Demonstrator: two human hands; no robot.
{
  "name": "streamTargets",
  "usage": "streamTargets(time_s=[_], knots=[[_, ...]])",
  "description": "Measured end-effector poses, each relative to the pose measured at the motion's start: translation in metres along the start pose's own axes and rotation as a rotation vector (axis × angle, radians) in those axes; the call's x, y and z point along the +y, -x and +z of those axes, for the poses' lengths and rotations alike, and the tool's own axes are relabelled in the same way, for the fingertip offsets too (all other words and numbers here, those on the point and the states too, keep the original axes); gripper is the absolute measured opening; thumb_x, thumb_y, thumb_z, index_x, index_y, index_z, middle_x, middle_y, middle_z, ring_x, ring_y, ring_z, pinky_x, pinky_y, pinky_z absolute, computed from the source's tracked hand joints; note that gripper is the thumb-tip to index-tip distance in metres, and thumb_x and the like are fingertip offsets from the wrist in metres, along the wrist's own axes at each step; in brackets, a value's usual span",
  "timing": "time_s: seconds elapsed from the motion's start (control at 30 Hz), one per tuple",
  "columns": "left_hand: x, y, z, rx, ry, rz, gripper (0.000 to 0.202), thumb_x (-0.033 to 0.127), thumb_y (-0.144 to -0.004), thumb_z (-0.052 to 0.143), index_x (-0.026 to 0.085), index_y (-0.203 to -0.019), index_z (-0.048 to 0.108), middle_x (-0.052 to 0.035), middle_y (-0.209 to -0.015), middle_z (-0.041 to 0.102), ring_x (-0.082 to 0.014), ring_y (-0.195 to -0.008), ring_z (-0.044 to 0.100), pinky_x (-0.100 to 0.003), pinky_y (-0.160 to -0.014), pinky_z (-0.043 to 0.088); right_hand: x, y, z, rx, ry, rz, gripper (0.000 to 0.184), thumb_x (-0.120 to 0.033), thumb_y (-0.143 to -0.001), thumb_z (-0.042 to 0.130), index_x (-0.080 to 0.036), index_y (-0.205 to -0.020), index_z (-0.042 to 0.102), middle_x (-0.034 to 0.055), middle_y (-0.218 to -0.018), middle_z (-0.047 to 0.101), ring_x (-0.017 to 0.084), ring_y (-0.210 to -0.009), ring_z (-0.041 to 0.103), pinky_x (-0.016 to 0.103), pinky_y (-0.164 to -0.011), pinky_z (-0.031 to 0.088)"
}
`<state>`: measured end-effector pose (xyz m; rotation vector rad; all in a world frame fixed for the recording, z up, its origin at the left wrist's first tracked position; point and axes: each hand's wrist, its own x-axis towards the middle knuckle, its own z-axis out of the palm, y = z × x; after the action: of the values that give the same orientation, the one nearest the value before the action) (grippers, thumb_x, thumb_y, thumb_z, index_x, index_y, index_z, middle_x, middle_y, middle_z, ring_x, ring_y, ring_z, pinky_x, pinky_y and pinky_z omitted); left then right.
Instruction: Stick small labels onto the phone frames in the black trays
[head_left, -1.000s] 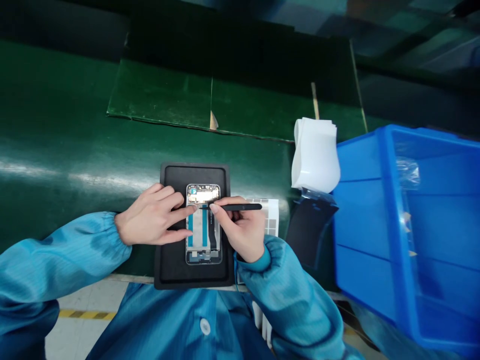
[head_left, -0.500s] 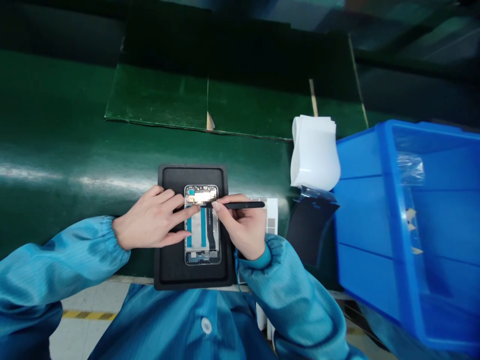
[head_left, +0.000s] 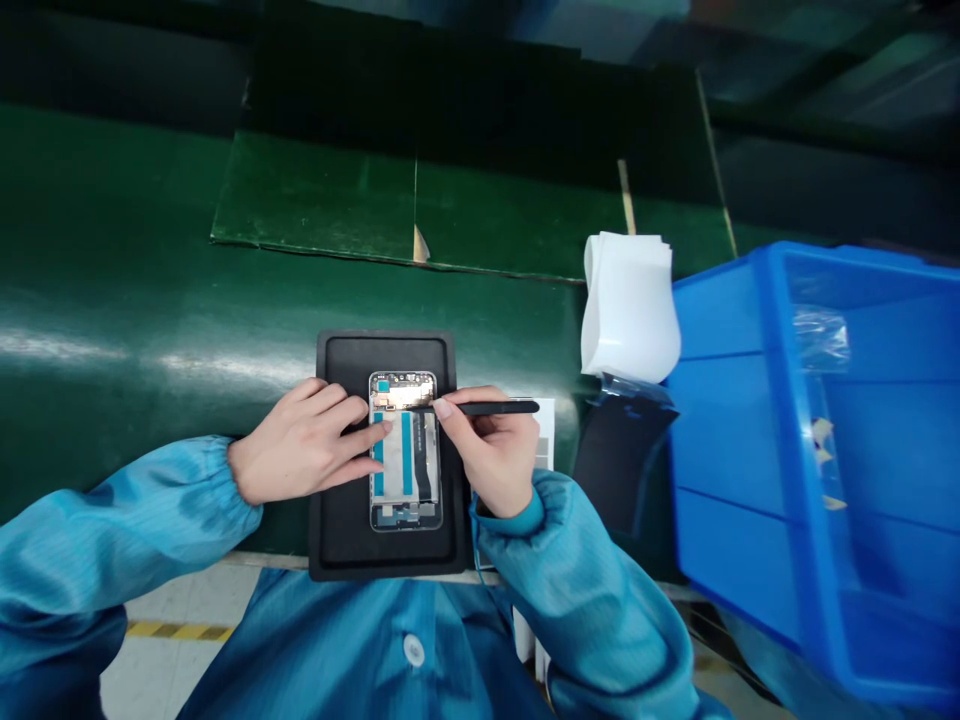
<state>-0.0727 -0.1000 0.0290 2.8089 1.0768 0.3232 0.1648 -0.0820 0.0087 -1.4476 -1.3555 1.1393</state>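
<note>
A phone frame lies on a black rubber mat at the near edge of the green counter, its inside exposed. Teal strips, a dark ribbon and a small gold part at the far end are seen. The frame is steadied by the left hand, whose fingers are laid flat on it, unclenched. A slim black pick is gripped by the right hand, its tip at the gold part. A light, low-angled touch is judged best, with the frame held from shifting.
</note>
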Motion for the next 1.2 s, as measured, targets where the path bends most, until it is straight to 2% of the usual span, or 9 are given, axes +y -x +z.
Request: streamTargets(time_s=[0.3, 0.4, 0.53, 0.6, 0.67, 0.77, 0.97, 1.1, 1.2], knots=[[0.000, 0.001, 0.002, 0.020, 0.043, 0.005, 0.037, 0.047, -0.098, 0.054, 0.020, -0.121, 0.062, -0.0060, -0.093, 0.060, -0.0209, -0.080, 0.048, -0.036, -0.069, 0.035, 0.002, -0.002, 0.001, 0.012, -0.015, -0.035, 0.015, -0.034, -0.082, 0.074, -0.019, -0.081, 0.070, -0.0009, -0.063, 0.061, 0.011, -0.053, 0.051, 0.022, -0.046, 0.040], [-0.001, 0.001, 0.005, 0.096, 0.107, 0.034, 0.030, 0.046, -0.097, 0.057, 0.020, -0.112, 0.063, -0.0055, -0.093, 0.060, -0.0198, -0.079, 0.050, -0.034, -0.069, 0.036, 0.001, -0.003, 0.001, 0.022, -0.026, -0.035, 0.015, -0.033, -0.082, 0.074, -0.019, -0.081, 0.070, -0.0005, -0.065, 0.063, 0.011, -0.052, 0.050, 0.022, -0.046, 0.040], [-0.004, 0.004, 0.011, 0.289, 0.057, -0.208, 0.021, 0.033, -0.096, 0.056, 0.017, -0.082, 0.055, -0.0040, -0.077, 0.058, -0.0174, -0.070, 0.051, -0.032, -0.066, 0.037, 0.002, -0.002, 0.000, 0.035, -0.037, -0.018, 0.016, -0.034, -0.082, 0.074, -0.019, -0.080, 0.070, -0.0010, -0.064, 0.062, 0.010, -0.051, 0.049, 0.022, -0.046, 0.039], [-0.006, 0.005, 0.011, 0.306, -0.053, -0.376, 0.024, 0.030, -0.094, 0.054, 0.019, -0.074, 0.049, -0.0005, -0.066, 0.053, -0.0161, -0.062, 0.049, -0.031, -0.062, 0.035, 0.004, -0.002, 0.001, 0.033, -0.047, -0.014, 0.017, -0.035, -0.082, 0.074, -0.019, -0.081, 0.070, -0.0008, -0.065, 0.063, 0.011, -0.052, 0.050, 0.022, -0.047, 0.039], [-0.008, 0.007, 0.008, 0.236, -0.205, -0.501, 0.027, 0.035, -0.094, 0.053, 0.020, -0.073, 0.048, 0.0004, -0.061, 0.051, -0.0168, -0.057, 0.050, -0.032, -0.060, 0.034, 0.006, -0.003, 0.001, 0.028, -0.066, -0.018, 0.017, -0.036, -0.083, 0.073, -0.019, -0.082, 0.069, -0.0004, -0.067, 0.063, 0.012, -0.054, 0.053, 0.023, -0.048, 0.041], [-0.006, 0.007, -0.002, 0.026, -0.380, -0.610, 0.037, 0.050, -0.094, 0.049, 0.019, -0.074, 0.052, -0.0030, -0.059, 0.054, -0.0217, -0.060, 0.056, -0.034, -0.060, 0.032, 0.010, -0.004, 0.003, 0.023, -0.092, -0.028, 0.016, -0.035, -0.083, 0.073, -0.019, -0.083, 0.069, 0.0000, -0.067, 0.062, 0.013, -0.057, 0.055, 0.023, -0.050, 0.042], [-0.003, 0.000, -0.014, -0.364, -0.293, -0.776, 0.035, 0.045, -0.097, 0.037, 0.019, -0.082, 0.056, -0.0058, -0.067, 0.065, -0.0258, -0.064, 0.065, -0.032, -0.055, 0.030, 0.008, -0.006, 0.006, 0.023, -0.102, -0.065, 0.016, -0.035, -0.083, 0.071, -0.019, -0.082, 0.069, -0.0015, -0.060, 0.058, 0.013, -0.054, 0.053, 0.024, -0.049, 0.041], [-0.034, 0.030, -0.027, -0.488, -0.344, -0.890, 0.038, 0.045, -0.099, 0.031, 0.019, -0.089, 0.057, -0.0077, -0.073, 0.067, -0.0283, -0.069, 0.067, -0.032, -0.056, 0.034, 0.005, -0.005, 0.007, 0.030, -0.071, -0.125, 0.015, -0.033, -0.083, 0.070, -0.018, -0.080, 0.069, -0.0020, -0.059, 0.057, 0.011, -0.050, 0.048, 0.024, -0.047, 0.038], [-0.077, 0.074, -0.057, -0.556, -0.427, -0.876, 0.036, 0.036, -0.100, 0.029, 0.016, -0.087, 0.056, -0.0121, -0.081, 0.068, -0.0277, -0.075, 0.067, -0.032, -0.061, 0.039, 0.008, -0.005, 0.008, 0.010, -0.075, -0.168, 0.015, -0.033, -0.083, 0.069, -0.018, -0.081, 0.070, -0.0031, -0.056, 0.055, 0.010, -0.048, 0.045, 0.023, -0.047, 0.037]])
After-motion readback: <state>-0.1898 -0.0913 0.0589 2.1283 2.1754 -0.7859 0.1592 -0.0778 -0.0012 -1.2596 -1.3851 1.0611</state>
